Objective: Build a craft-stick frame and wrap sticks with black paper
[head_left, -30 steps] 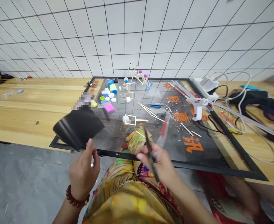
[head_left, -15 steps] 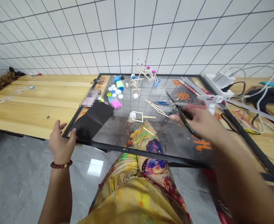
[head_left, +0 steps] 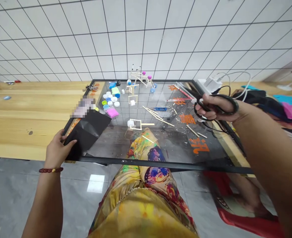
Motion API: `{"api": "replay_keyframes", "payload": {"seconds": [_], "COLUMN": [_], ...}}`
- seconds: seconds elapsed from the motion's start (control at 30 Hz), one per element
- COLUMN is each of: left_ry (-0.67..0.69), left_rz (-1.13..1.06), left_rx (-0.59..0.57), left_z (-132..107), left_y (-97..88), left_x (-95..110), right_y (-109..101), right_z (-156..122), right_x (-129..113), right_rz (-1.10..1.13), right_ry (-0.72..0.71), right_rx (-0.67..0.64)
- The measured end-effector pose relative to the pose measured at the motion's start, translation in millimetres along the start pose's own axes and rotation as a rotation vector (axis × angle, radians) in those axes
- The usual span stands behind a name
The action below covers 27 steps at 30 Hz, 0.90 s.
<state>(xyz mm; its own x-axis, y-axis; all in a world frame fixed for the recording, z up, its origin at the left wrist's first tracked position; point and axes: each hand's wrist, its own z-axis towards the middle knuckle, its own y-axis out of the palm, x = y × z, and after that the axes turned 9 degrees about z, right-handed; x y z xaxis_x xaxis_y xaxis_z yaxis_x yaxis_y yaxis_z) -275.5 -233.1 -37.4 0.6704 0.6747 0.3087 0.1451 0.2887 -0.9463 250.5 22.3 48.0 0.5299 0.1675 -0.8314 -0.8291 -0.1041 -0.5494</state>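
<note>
So the right hand (head_left: 217, 107) was wrapped around a pair of black scissors (head_left: 198, 98) by the handles, held over the right edge of the glass tabletop (head_left: 113, 140), just beside the white plug (head_left: 212, 84). The left hand (head_left: 58, 148) was open, thumb spread from the fingers, right at the near left corner of some black paper (head_left: 87, 132). That paper lay on the left part of the glass. Thin wooden sticks (head_left: 158, 116) and a blue cutter (head_left: 160, 109) sat well apart from both hands.

sheet (head_left: 86, 132): black | scissors (head_left: 236, 105): black | packet (head_left: 112, 113): pink | wall (head_left: 133, 43): white (black grid) | 2 balls (head_left: 149, 77): magenta
</note>
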Motion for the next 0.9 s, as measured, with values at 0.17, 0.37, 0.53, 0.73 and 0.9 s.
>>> {"api": "replay_keyframes", "payload": {"seconds": [0.17, 0.37, 0.53, 0.73, 0.9], "left_ry": [-0.009, 0.236, 0.566, 0.797, 0.697], "left_rz": [-0.368, -0.864, -1.454, -1.491, -1.370], "left_rx": [0.317, 0.663, 0.386, -0.113, -0.294], "left_z": [-3.3, -19.7, -34.2, -39.3, -40.1], "left_y": [11.5, -10.7, -39.6, -34.7, -4.2], "left_x": [0.5, 58.0, 160.0, 234.6, 224.3], "right_y": [13.1, 63.1, 126.1, 153.5, 136.2], "right_z": [-9.4, -20.6, -23.1, -20.8, -24.6], "right_x": [-6.2, -12.1, -24.9, -47.9, -50.7], "right_rz": [0.732, 0.872, 1.019, 1.218, 1.258], "right_ry": [0.378, -0.039, 0.008, 0.155, -0.005], "right_rx": [-0.295, -0.219, -0.321, -0.462, -0.291]}}
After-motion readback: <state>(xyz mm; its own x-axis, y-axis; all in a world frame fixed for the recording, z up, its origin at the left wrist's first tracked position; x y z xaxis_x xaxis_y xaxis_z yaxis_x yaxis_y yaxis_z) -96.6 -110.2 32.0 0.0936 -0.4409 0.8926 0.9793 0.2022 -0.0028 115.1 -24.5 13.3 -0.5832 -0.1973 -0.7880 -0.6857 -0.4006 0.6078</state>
